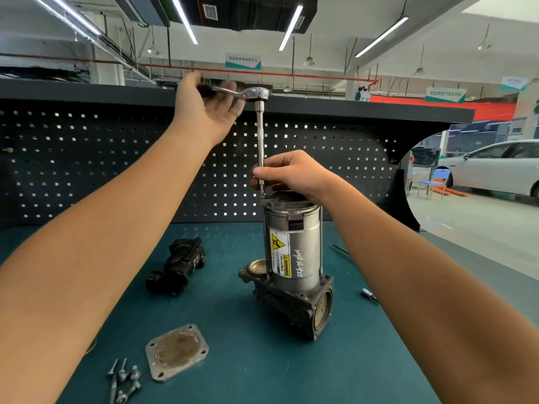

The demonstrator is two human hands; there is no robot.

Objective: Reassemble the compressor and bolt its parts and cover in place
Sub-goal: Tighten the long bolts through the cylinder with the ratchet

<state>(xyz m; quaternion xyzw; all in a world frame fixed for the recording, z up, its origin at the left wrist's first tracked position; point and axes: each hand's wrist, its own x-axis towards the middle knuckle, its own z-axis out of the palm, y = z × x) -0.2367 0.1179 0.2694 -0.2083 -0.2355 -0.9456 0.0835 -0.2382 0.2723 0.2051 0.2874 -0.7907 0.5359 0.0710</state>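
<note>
forearms: both bare, filling the bottom corners and reaching out over the tabletop
left hand: way up high, palm facing back at the camera, thumb and fingers curled loosely round the handle of the ratchet
right hand: lower and closer to the middle, fingertips pinching the bottom end of the extension bar
extension bar: stands pretty much upright, running from the ratchet head straight down to a bolt at the top rim of the compressor
compressor: standing on end in the middle of the tabletop, silver can with a yellow warning sticker on a dark cast base. It sits right under the right hand, which is just above its top edge, and well below the left hand
long bolt: runs down the right side of the can into the base
black housing: lying on the mat left of the compressor, not touching it
cover plate: flat on the mat near the front left, four corner holes, well apart from the compressor
bolts: little heap just left of the cover plate
small bit: right of the compressor, partly hidden behind the right arm
pegboard: dark, behind the tabletop
background: white car and a blue chair off to the right
</note>
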